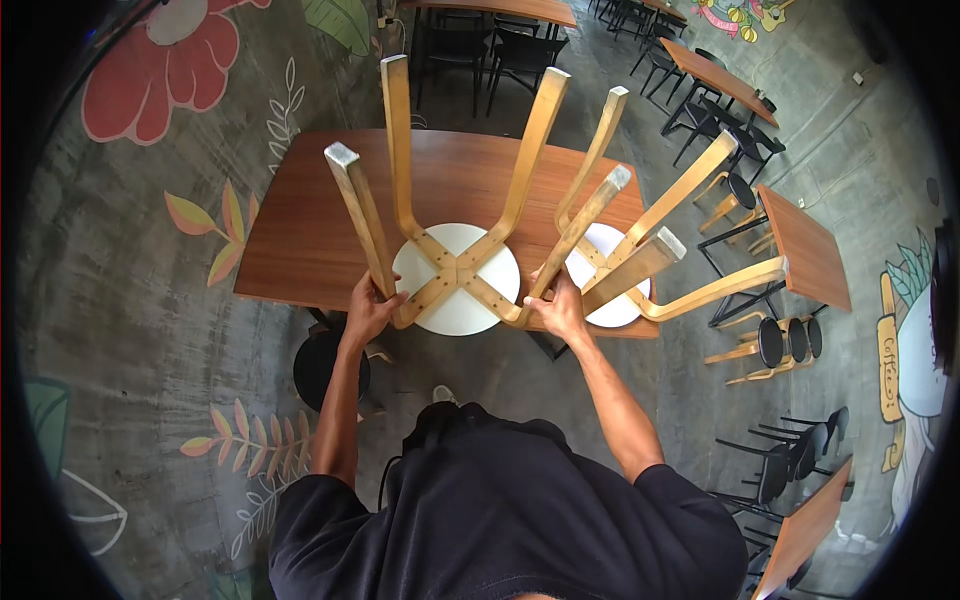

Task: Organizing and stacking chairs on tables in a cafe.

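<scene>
Upside down before me is a wooden stool with a round white seat (480, 315), its four-legged bentwood frame pointing upward. My left hand (369, 304) grips the near left leg close to its bend. Around the near right leg, also low by the bend, my right hand (556, 304) is closed. The seat overlaps the front edge of a wooden table (315, 217); whether it rests on the top or hangs just above cannot be told. Just right of it a second upturned stool (619, 311) with a white seat sits at the table's right end.
A black-seated stool (322, 367) stands below the table's front left. A painted concrete wall (165, 315) runs along the left. Behind are black chairs (525, 56) at another table (502, 10). More stools (770, 343) and a side table (810, 240) line the right.
</scene>
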### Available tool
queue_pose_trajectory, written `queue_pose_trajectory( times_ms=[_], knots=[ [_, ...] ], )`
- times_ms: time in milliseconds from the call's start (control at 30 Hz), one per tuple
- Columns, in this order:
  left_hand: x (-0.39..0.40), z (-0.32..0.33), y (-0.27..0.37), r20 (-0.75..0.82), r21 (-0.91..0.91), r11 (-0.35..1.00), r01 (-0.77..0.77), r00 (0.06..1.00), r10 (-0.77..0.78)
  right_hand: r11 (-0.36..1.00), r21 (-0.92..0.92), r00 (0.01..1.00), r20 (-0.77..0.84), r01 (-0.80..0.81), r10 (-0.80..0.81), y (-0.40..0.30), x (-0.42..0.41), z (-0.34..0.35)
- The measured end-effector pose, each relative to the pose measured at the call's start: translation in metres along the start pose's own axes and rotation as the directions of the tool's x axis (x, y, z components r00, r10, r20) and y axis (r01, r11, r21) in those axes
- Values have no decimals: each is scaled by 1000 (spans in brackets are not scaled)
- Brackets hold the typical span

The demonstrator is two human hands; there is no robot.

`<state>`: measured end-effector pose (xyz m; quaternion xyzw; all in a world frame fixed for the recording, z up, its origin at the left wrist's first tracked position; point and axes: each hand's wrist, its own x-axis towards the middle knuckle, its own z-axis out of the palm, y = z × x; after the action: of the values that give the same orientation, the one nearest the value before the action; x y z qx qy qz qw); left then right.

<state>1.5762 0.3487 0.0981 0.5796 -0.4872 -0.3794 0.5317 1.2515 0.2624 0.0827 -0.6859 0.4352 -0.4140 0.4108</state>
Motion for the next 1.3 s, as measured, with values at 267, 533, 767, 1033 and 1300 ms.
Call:
queue_pose_trajectory(
  times_ms=[267, 533, 767, 1033, 1300],
  knots=[
    [9, 36, -51, -39, 137, 986, 91, 995, -87, 969, -229, 989, -135, -93, 63, 27, -6, -3],
    [-88, 86, -82, -370, 300, 850, 433, 874, -314, 913, -334, 938, 171, -232, 301, 72, -67, 0],
    [-315, 76, -162, -383, -2, 616, 788, 568, -728, 929, -295, 766, 535, -225, 356, 90, -132, 21],
    [-401, -3, -108, -553, -526, 635, 566, 339, -761, 990, -121, 683, 717, -71, 136, 26, -117, 113],
    [-451, -72, -120, -618, -676, 679, 287, 283, -734, 947, -259, 459, 876, 191, 147, -7, -143, 268]
  ],
)
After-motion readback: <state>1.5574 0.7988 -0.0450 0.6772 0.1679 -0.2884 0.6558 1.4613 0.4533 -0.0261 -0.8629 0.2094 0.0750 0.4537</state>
